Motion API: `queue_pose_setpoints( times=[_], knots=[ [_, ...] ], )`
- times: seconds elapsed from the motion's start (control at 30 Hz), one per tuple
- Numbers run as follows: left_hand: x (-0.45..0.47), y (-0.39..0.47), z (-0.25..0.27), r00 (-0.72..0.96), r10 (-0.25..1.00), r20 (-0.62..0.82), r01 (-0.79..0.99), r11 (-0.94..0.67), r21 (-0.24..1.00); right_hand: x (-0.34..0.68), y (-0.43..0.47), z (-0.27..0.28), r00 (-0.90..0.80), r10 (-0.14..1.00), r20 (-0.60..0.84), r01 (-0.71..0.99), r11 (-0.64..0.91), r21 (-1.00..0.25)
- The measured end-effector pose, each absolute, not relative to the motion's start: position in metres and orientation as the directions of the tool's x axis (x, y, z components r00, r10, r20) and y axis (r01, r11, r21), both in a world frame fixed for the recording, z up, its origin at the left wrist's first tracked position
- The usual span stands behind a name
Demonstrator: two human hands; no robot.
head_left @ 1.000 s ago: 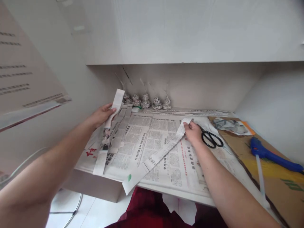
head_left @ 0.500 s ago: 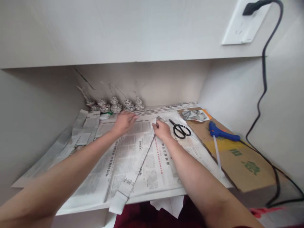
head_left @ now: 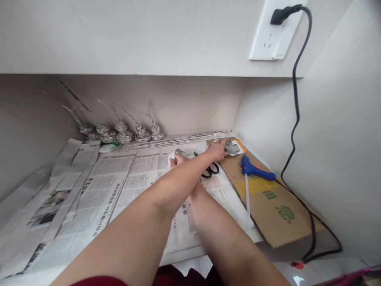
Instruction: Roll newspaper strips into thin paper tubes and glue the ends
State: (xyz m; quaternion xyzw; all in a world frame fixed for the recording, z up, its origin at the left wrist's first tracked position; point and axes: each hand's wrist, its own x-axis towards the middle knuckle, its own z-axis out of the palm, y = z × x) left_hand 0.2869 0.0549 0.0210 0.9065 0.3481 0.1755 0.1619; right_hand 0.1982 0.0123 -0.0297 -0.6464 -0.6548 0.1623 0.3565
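the right hand is closed on the end of a paper strip, thumb and fingers pinched together near the middle of the surface. most of that strip is hidden behind the arms. the left forearm crosses over the right one, and the left hand reaches to the crumpled grey material on the right, its fingertips at the near side of it; whether they grip it or just touch it, i cannot tell. the grey material lies on a white packet with an orange edge, at the far end of a flat piece of cardboard.

black-handled scissors lie between the 2 hands, partly covered by the left forearm. on the cardboard rests a blue glue gun, with a white glue stick pointing toward the front edge. its black cord runs near a plug in the wall socket.

newspaper covers much of the surface, with more cut strips overlapping at the left. along the back stand 5 coiled paper pieces with thin tails sticking up, and beside them lies a row of thin rolled paper sticks.
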Motion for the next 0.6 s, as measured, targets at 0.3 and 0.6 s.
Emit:
queue_pose_setpoints(
  times=[0.3, 0.6],
  knots=[
    [0.292, 0.07, 0.01, 0.479, 0.845, 0.239, 0.701, -0.532, 0.475, 0.196, 0.011, -0.03, 0.104, 0.953, 0.285, 0.772, 0.103, -0.627],
    [0.29, 0.076, 0.015, 0.324, 0.899, 0.294, 0.72, -0.436, 0.54, 0.2, 0.006, -0.028, 0.059, 0.934, 0.354, 0.739, 0.197, -0.645]
  ],
)
